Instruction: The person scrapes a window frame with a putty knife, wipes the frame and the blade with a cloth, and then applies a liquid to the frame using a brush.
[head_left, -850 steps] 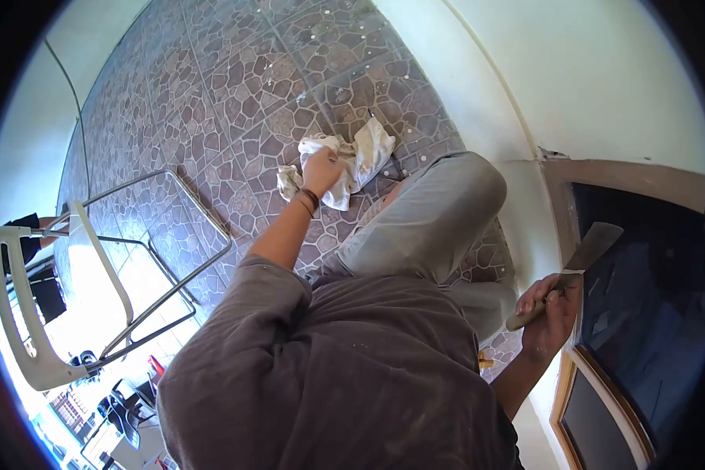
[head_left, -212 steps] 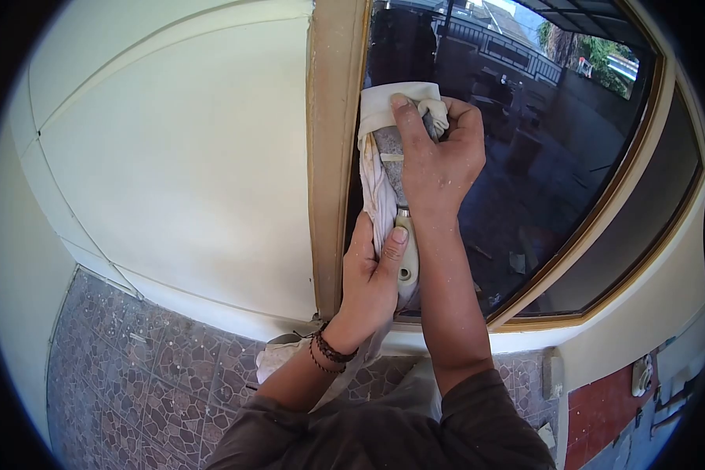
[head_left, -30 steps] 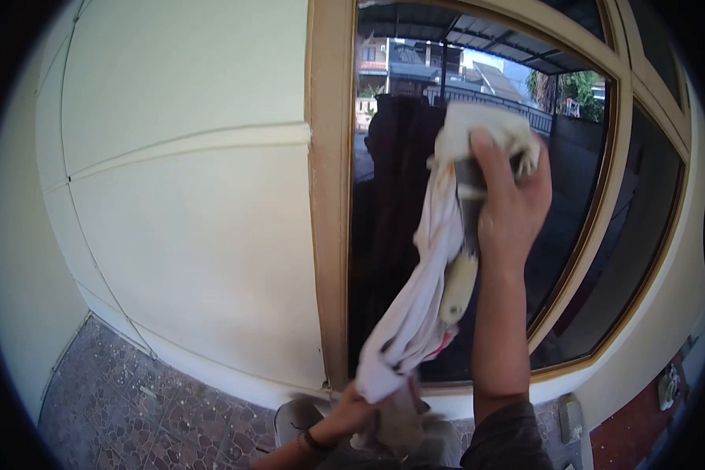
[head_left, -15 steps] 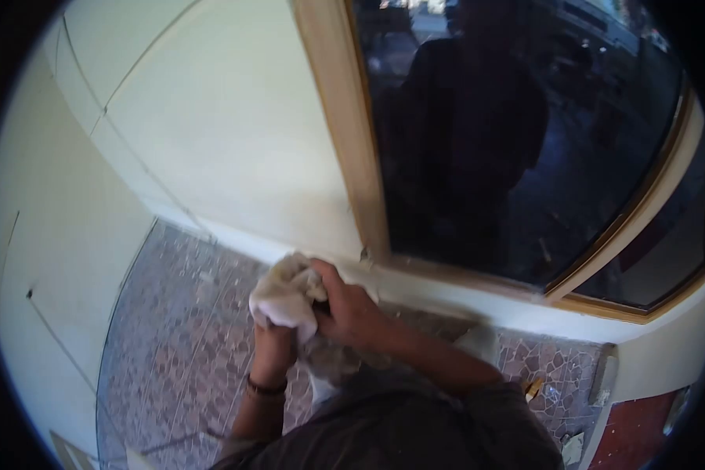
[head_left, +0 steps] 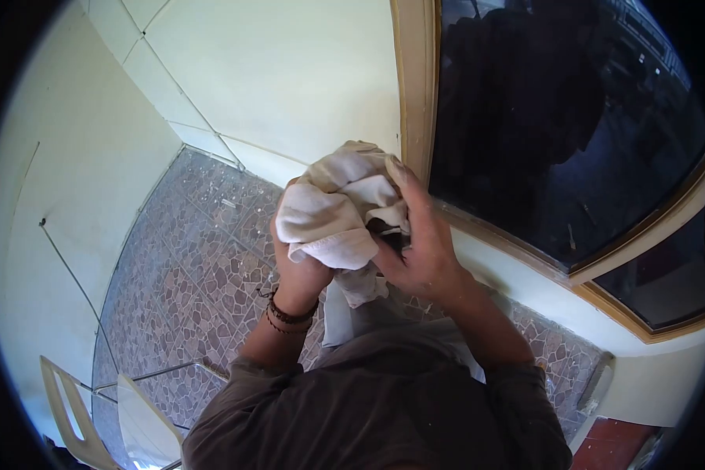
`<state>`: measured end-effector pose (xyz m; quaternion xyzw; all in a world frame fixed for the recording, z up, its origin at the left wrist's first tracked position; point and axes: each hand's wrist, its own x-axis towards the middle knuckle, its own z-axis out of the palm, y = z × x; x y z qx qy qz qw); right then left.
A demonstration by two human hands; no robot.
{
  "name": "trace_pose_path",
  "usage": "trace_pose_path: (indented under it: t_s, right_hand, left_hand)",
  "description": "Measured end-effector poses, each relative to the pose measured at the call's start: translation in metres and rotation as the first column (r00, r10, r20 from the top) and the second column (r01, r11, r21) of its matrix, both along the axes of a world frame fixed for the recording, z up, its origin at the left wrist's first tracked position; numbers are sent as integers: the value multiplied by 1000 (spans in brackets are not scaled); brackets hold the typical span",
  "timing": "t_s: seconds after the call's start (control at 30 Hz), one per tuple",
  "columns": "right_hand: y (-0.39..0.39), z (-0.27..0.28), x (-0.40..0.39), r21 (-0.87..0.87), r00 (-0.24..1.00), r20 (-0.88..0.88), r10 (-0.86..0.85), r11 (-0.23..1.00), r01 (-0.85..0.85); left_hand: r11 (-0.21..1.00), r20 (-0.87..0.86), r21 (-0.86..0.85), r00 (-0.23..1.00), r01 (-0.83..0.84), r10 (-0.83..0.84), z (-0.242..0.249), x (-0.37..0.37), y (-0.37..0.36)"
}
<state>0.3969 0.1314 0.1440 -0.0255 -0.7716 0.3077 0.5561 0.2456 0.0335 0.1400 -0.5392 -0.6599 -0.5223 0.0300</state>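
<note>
Above the speckled floor (head_left: 188, 274), the bunched cloth (head_left: 329, 211) is cupped by the left hand (head_left: 296, 265) and pinched along its edge by the right hand (head_left: 432, 254); loosely gathered folds could be let slip and dirtied.

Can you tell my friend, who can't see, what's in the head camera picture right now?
A person's left hand and right hand hold a bunched, whitish cloth above a stone-patterned floor. A dark window is at the picture's right, and part of a pale chair shows at the lower left.
</note>
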Motion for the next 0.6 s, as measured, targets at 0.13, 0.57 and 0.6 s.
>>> trace_pose_path:
  t_s: [0.13, 0.57, 0.6]
  right_hand:
    - [-6, -2, 2, 89, 989, 126, -75, 994, 64]
    - [-43, -58, -31, -506, 881, 176, 439, 808, -302]
    - [-42, -51, -30, -499, 884, 162, 439, 809, -310]
  left_hand:
    - [992, -145, 101, 986, -71, 85, 1, -5, -4]
    - [817, 419, 397, 875, -418, 244, 37, -62, -22]
    - [838, 449, 410, 879, -362, 160, 49, -53, -23]
